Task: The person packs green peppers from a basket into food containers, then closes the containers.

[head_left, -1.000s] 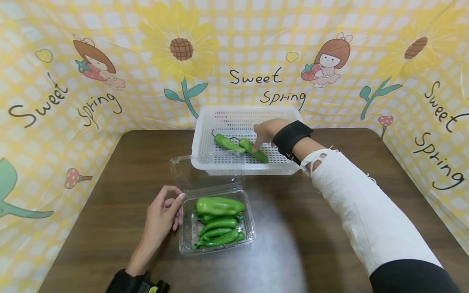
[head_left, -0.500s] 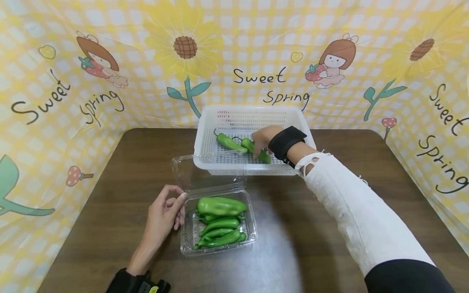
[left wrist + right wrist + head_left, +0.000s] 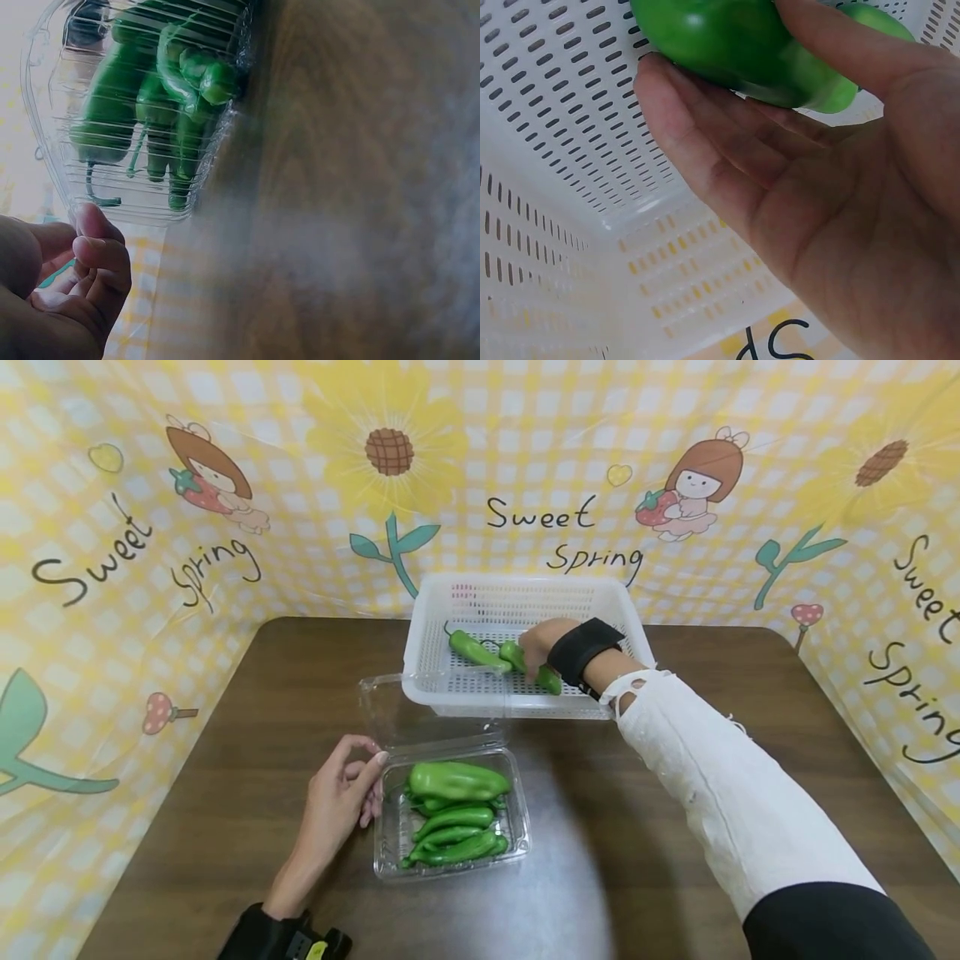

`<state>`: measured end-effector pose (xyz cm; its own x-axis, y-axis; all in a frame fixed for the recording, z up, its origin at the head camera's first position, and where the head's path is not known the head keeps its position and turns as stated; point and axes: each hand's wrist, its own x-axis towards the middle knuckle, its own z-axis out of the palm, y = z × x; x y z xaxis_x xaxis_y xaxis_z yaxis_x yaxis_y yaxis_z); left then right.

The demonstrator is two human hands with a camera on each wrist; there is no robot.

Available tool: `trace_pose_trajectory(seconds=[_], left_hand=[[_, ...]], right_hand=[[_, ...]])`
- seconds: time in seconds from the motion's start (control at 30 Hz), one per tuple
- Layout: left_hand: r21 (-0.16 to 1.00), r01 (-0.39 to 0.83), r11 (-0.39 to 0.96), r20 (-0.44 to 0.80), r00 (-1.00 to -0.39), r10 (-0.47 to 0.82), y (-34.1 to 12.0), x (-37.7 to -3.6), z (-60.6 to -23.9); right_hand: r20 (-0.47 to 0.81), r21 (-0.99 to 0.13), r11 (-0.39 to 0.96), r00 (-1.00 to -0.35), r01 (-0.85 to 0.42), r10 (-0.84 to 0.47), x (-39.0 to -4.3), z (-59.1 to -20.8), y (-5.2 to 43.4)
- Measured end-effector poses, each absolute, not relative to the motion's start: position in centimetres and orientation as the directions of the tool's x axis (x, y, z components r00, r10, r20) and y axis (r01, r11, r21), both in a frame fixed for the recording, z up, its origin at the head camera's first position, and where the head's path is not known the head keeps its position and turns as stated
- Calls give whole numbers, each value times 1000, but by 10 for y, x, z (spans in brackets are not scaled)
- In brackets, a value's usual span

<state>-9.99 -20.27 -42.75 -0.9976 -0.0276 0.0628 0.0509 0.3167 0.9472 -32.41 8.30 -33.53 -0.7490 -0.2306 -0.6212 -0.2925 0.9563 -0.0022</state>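
**Still at the basket: your right hand is lingering on the second pepper**

Now, going left to right from the clear clamshell tray: your left hand is resting at the tray's left edge, fingers loosely curled and gripping nothing, just as it was a second ago. Inside the tray, a heap of green peppers is waiting. Beyond the tray, the white basket is holding one loose pepper. Just right of that one, your right hand is touching a second pepper. Over the last second this hand is barely shifting, so I judge that the pepper is being set down, not yet released.

The head view is hiding the contact. The right wrist view is showing it: thumb and fairly straight fingers are cradling the second pepper above the basket's slotted floor. The left wrist view is showing the fingertips sitting just clear of the tray wall.
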Motion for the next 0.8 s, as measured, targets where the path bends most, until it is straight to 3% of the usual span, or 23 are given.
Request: trace_pose_trajectory(seconds=[0.3,0.57,0.8], left_hand=[[942,41,333,56,-998,-33,-202,-101,-428],[938,45,344,59,-998,-29,-203,-100,-427],[938,55,342,69,-997,-29,-203,-102,-427]], right_hand=[[-620,55,945,-753,-322,-220,-323,-328,87],[-619,-70,973,-755,-222,-216,-325,-317,97],[-608,-59,971,-763,-232,-219,-319,-305,103]])
